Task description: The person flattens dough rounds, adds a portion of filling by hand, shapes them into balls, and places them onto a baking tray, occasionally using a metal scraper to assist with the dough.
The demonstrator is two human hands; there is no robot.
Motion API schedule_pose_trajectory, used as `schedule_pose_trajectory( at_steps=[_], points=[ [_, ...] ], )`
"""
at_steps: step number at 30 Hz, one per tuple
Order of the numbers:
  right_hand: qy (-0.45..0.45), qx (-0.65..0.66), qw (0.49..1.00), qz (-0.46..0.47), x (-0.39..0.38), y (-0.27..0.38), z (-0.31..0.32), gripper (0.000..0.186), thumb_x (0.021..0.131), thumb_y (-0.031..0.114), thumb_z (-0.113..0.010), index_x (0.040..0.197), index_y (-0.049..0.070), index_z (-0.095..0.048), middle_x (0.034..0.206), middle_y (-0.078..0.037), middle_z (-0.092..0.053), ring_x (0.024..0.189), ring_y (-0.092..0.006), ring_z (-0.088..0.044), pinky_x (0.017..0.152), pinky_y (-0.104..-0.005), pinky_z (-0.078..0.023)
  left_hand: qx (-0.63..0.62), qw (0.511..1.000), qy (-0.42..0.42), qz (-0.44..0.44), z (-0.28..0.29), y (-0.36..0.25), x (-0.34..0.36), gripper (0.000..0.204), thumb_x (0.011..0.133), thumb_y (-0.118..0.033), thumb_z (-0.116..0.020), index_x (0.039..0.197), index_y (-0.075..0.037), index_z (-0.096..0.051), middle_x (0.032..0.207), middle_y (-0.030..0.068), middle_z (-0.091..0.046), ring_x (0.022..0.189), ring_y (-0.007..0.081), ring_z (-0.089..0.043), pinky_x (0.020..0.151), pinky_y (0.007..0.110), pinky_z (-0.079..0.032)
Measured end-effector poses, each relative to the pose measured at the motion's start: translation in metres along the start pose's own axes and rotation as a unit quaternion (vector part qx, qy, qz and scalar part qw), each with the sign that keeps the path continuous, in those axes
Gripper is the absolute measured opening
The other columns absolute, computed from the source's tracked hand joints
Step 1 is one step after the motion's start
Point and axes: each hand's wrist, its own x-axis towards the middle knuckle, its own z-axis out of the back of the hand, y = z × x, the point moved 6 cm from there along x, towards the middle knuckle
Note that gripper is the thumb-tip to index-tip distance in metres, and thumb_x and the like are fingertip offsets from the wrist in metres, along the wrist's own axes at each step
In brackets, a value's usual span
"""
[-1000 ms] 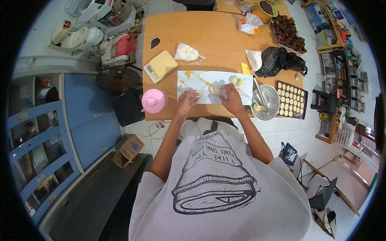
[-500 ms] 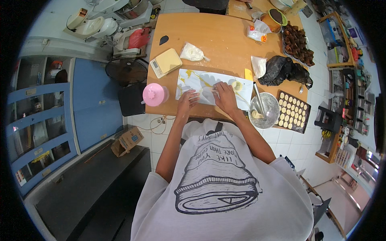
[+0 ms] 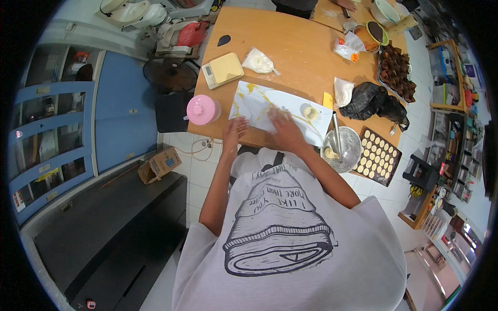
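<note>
Head view: hands (image 3: 236,128) (image 3: 284,128) loosely spread over marbled board (image 3: 254,103).

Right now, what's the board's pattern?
The board is white with yellow marbling; best in head view.

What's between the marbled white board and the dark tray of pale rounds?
In the head view, a round bowl holding a tool stands between the board and tray.

Dressed in a loose, pale white cloth T-shirt (image 3: 350,249) with wide short sleeves (image 3: 194,246), printed with a large, tapering black line drawing (image 3: 277,254) and black lettering (image 3: 280,196).
</note>
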Motion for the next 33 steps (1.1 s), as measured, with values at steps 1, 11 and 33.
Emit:
schedule_pose_trajectory(
  at_steps=[1,11,33],
  points=[
    [0.0,0.001,1.0,0.0,0.002,0.004,-0.005,0.068,0.09,0.025,-0.066,0.15,0.002,-0.043,0.156,-0.018,-0.041,0.147,-0.0326,-0.035,0.123,-0.0537,-0.022,0.001,1.0,0.0,0.001,0.0,0.0,0.002,0.042,0.106,-0.04,-0.049,0.127,-0.007,-0.062,0.12,0.0088,-0.069,0.109,0.0186,-0.065,0.093,0.031,-0.05],
    [-0.001,-0.046,0.992,-0.119,-0.005,0.001,0.006,0.078,0.096,0.041,-0.06,0.158,0.003,-0.028,0.167,-0.02,-0.016,0.155,-0.0363,-0.017,0.122,-0.0623,-0.009,0.06,0.997,0.05,-0.022,-0.003,-0.031,0.041,0.036,0.107,-0.036,-0.05,0.12,-0.005,-0.064,0.113,0.0082,-0.071,0.1,0.0174,-0.067,0.086,0.03,-0.052],
    [-0.227,0.041,0.931,-0.281,-0.006,-0.008,0.016,0.04,0.084,0.008,-0.072,0.12,-0.001,-0.057,0.126,-0.02,-0.055,0.118,-0.0388,-0.052,0.105,-0.0568,-0.04,0.358,0.85,0.252,-0.293,-0.063,-0.065,0.067,0.015,0.1,-0.013,-0.06,0.111,-0.005,-0.066,0.105,0.0136,-0.064,0.091,0.027,-0.065,0.069,0.036,-0.055]
  ],
)
